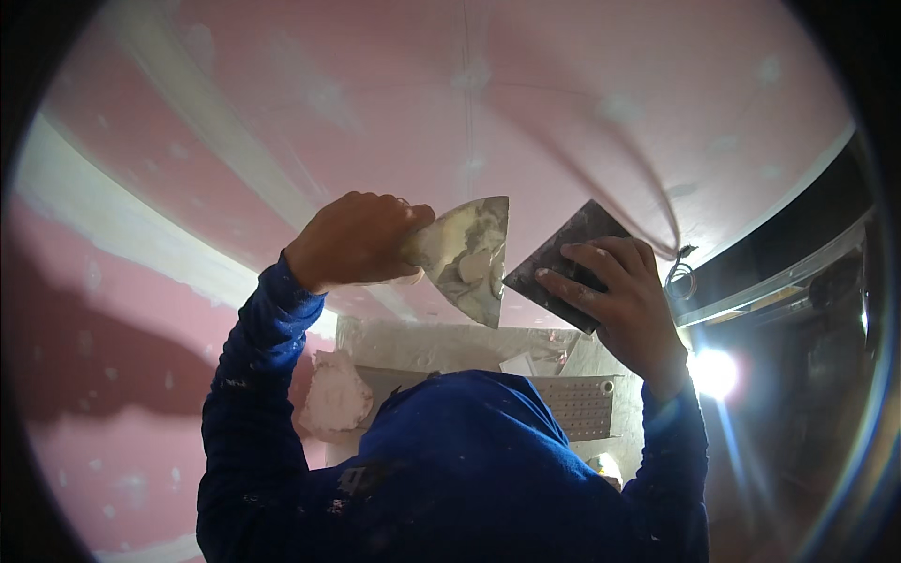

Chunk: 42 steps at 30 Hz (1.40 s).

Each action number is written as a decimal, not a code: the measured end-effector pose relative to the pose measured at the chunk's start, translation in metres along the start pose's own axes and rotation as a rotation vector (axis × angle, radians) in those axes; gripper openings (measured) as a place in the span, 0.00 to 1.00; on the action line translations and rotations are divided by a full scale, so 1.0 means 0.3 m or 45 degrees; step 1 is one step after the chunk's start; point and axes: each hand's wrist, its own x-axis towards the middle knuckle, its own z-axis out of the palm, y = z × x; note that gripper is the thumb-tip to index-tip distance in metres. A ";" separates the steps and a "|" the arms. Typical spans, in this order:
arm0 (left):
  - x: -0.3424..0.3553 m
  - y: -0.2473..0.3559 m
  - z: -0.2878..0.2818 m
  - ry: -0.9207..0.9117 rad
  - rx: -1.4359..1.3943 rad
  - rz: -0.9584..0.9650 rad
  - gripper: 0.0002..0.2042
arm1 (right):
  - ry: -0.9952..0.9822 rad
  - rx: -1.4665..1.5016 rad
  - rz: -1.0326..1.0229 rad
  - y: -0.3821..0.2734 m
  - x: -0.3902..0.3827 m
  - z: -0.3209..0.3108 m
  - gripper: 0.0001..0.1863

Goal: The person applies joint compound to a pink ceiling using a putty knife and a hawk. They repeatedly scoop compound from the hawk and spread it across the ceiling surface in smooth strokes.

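Left hand [352, 236] clamped on a plaster-smeared knife [466, 253], blade pointing right toward the dark trowel [563, 263] gripped by the right hand [624, 296], edges nearly touching.

A room under construction or renovation is shown, at the drywall-finishing stage. Pink plasterboard [582, 84] fills the view from nine to two o'clock, its seams covered by white bands of joint compound [202, 122] and its screw spots dabbed white. At three o'clock an unfinished dark opening edged with a metal track [788, 272] is seen, with a bare work light [715, 372] glaring below it.
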 end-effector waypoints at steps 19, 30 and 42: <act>-0.001 0.021 -0.131 -0.033 0.050 0.152 0.17 | -0.063 -0.087 -0.268 -0.035 0.125 -0.105 0.24; 0.005 -0.118 -0.387 0.524 -0.163 0.119 0.11 | -0.019 1.076 0.504 0.253 -0.019 -0.213 0.16; 0.064 -0.299 -0.539 1.183 0.017 0.022 0.13 | 0.880 -0.136 -0.026 0.333 0.268 -0.810 0.19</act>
